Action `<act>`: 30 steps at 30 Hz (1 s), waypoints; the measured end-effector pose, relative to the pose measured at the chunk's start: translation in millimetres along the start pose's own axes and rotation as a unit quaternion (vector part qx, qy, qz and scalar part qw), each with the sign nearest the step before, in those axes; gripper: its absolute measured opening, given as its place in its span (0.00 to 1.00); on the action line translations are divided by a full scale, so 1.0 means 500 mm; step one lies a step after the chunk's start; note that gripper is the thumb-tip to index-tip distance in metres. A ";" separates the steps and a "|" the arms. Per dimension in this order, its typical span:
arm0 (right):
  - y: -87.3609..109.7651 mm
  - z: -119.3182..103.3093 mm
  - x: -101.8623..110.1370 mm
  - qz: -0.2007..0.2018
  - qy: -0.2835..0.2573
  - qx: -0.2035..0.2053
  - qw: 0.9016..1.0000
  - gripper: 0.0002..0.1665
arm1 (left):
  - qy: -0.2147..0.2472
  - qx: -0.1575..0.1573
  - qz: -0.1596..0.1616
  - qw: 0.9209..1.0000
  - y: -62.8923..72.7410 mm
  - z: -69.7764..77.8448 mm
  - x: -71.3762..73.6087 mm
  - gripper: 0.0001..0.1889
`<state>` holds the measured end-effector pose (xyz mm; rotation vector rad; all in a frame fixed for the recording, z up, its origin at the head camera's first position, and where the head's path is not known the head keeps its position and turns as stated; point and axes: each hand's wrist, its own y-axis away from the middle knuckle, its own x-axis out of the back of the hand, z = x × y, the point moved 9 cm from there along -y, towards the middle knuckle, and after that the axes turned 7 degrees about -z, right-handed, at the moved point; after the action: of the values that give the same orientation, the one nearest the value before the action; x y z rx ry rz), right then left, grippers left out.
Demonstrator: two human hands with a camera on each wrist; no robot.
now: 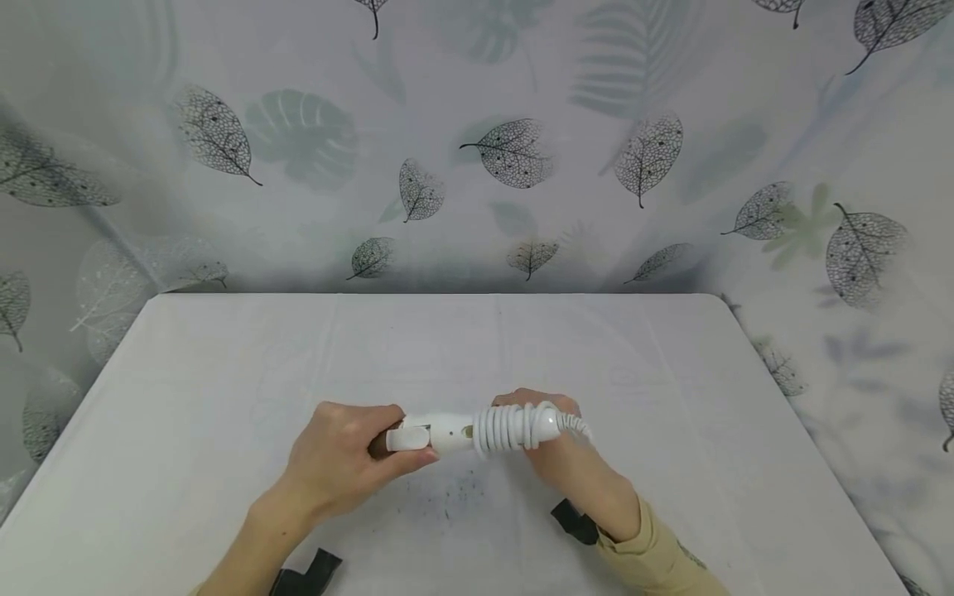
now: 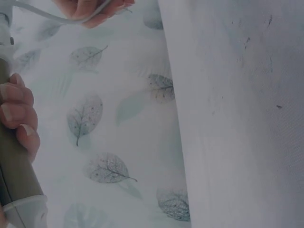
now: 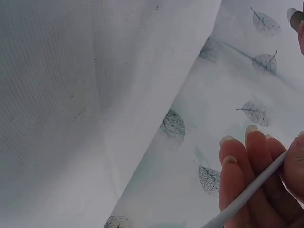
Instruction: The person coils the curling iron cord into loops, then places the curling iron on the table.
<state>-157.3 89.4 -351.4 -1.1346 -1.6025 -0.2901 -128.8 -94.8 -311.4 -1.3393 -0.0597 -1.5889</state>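
Note:
A white-handled curling iron (image 1: 450, 432) is held level above the table, its white cord (image 1: 507, 428) wound in several turns around the handle's right end. My left hand (image 1: 335, 455) grips the iron at its left side, near the white clamp lever (image 1: 408, 438). In the left wrist view, the left fingers (image 2: 19, 111) curl round the olive-brown barrel (image 2: 19, 175), which has a pale tip. Behind the coils is my right hand (image 1: 559, 455), partly hidden by them. The right wrist view shows a length of cord (image 3: 247, 192) crossing the right fingers (image 3: 259, 154), pinched under the thumb.
Beneath the hands lies a white-covered table (image 1: 246, 364), with small dark marks (image 1: 462, 492) on its cloth. Leaf-patterned fabric (image 1: 447, 99) hangs behind and at both sides. Black pieces (image 1: 309, 575) show beside both forearms.

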 end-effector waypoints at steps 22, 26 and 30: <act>0.004 -0.006 0.075 0.123 -0.060 0.114 0.984 0.09 | 0.008 0.022 -0.178 0.984 0.013 0.006 -0.069 0.30; 0.006 0.000 0.076 0.115 -0.071 0.101 0.986 0.11 | 0.004 0.028 -0.184 0.983 0.014 0.005 -0.071 0.30; 0.006 0.002 0.080 0.114 -0.085 0.097 0.985 0.12 | 0.003 0.038 -0.189 0.981 0.015 0.001 -0.070 0.31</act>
<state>-153.0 112.1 -318.5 -1.2006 -1.5912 0.1140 -127.9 -75.4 -341.7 -1.3164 -0.3874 -1.8863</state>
